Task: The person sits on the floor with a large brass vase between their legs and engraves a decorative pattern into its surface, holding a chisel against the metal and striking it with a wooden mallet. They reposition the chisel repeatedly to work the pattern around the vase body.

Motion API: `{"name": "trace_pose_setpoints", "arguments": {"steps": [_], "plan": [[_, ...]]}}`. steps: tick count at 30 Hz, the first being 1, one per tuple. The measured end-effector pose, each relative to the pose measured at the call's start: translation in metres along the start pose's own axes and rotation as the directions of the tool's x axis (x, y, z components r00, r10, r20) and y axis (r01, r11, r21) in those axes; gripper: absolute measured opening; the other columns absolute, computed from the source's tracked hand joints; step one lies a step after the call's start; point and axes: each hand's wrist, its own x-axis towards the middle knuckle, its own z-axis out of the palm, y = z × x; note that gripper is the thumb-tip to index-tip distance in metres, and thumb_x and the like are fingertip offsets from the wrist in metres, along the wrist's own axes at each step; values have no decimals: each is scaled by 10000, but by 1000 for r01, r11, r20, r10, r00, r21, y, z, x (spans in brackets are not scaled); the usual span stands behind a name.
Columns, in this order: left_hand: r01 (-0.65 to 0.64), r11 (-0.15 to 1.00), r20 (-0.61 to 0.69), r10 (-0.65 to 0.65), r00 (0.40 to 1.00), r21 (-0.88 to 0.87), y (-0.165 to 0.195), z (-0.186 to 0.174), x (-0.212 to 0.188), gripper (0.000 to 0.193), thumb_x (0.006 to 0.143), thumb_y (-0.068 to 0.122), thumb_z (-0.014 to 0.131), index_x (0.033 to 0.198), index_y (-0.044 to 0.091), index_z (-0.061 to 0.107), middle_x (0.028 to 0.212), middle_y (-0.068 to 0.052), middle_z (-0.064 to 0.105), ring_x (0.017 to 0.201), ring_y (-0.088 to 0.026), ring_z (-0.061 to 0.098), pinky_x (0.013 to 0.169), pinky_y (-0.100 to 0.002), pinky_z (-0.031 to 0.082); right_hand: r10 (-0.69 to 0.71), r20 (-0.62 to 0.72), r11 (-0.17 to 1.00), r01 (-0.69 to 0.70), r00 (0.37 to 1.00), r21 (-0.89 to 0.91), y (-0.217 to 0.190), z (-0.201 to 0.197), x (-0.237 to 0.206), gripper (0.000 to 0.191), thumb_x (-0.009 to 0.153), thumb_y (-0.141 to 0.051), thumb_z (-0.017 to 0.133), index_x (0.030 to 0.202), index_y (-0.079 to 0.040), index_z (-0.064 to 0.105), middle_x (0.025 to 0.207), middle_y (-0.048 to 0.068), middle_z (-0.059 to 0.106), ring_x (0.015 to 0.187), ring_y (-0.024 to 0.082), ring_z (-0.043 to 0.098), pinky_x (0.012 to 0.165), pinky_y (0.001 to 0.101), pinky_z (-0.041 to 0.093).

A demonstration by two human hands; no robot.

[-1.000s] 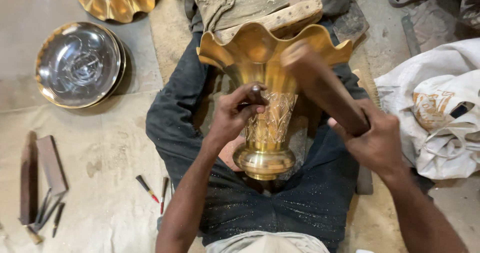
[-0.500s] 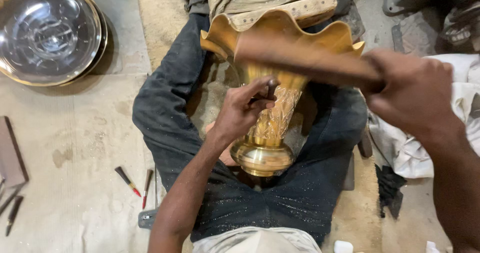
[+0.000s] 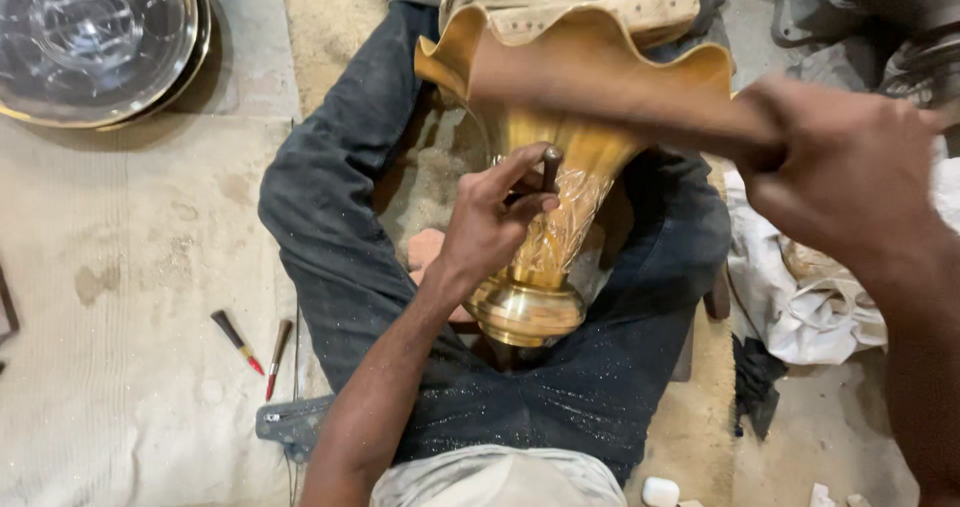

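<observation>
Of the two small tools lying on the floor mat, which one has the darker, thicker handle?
The left tool, with a black handle and red tip; the right tool is thinner and brown.

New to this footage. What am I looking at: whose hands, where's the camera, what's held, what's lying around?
No machine here: a person works with two bare hands. The one picture comes from a camera on their head, looking down at their lap as they sit on the floor.

A brass vase with a wavy rim lies between their legs, base toward the camera. The left hand pinches a short dark punch against the vase's patterned neck. The right hand grips a wooden mallet, blurred, above the vase.

Lying around: a metal bowl top left, two small red-tipped tools on the floor at left, crumpled white cloth at right.
</observation>
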Motion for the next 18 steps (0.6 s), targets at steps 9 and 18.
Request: {"name": "trace_pose_setpoints", "arguments": {"steps": [9,18], "plan": [[-18,1000,-81,18,997,1,-2,4,-7,498,890,32,803,1348,93,617,971,-112,787,832,-195,787,688,-356,636,73,-13,826,-53,997,561,6,11,0,292,975,-258,691,1141,-33,605,779,83,649,550,142,614,458,316,518],[-72,997,-161,72,984,5,-13,19,-16,427,957,-27,714,1344,128,618,1010,-102,777,901,-193,798,724,-311,711,-66,-1,852,57,998,521,4,3,1,207,956,-194,675,1126,-84,631,829,64,649,627,159,629,564,325,546]]}}
